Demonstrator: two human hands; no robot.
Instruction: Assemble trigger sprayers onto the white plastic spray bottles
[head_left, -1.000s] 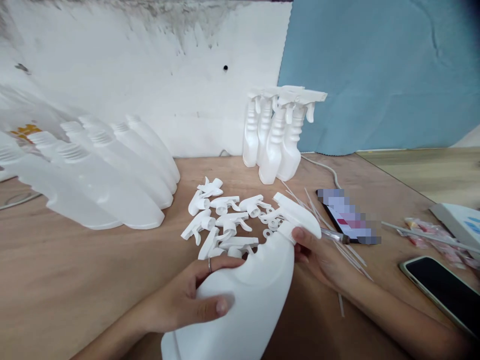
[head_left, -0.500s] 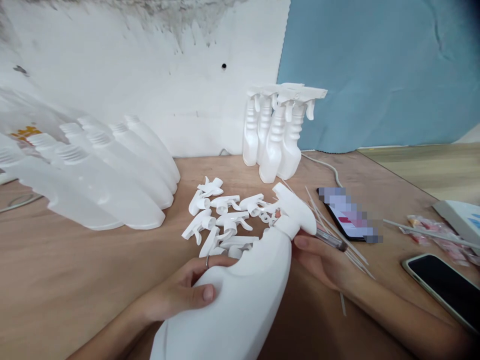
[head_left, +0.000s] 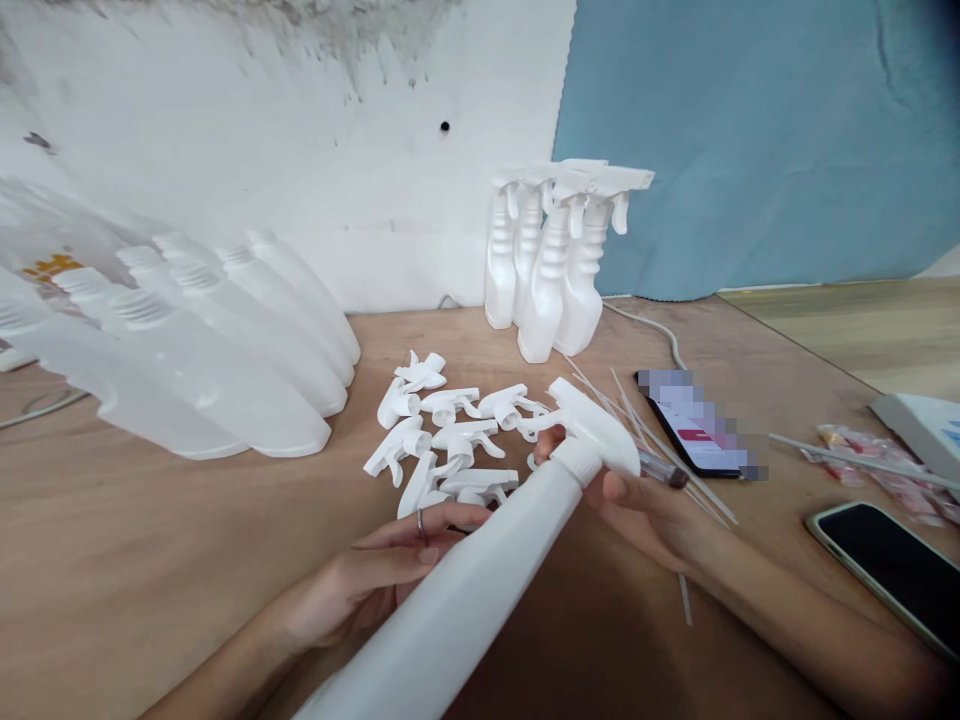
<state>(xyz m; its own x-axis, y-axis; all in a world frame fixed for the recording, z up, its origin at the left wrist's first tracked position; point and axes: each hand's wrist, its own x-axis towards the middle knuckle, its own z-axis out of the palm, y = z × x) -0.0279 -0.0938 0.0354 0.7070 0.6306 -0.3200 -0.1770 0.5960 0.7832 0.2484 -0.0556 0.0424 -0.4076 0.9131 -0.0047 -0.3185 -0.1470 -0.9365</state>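
Note:
A white bottle (head_left: 480, 580) slants up from the bottom edge, with a white trigger sprayer head (head_left: 592, 425) on its neck. Around the neck, just under the sprayer head, my right hand (head_left: 637, 510) has its fingers closed. My left hand (head_left: 382, 570), with a ring on one finger, holds the bottle's body from the left side. Behind the bottle lies a group of loose white sprayer heads (head_left: 457, 405) on the wooden table (head_left: 225, 560).
Several open white bottles (head_left: 225, 370) lean together at the left. Bottles with sprayer heads (head_left: 555, 270) stand by the wall. Thin tubes (head_left: 637, 420), a lit phone (head_left: 697, 425), a dark phone (head_left: 889, 565) and pink packets (head_left: 877, 465) lie at the right.
The held bottle has turned about its length and now shows its narrow side. My left thumb has shifted to the bottle's edge, and the sprayer head has moved slightly right.

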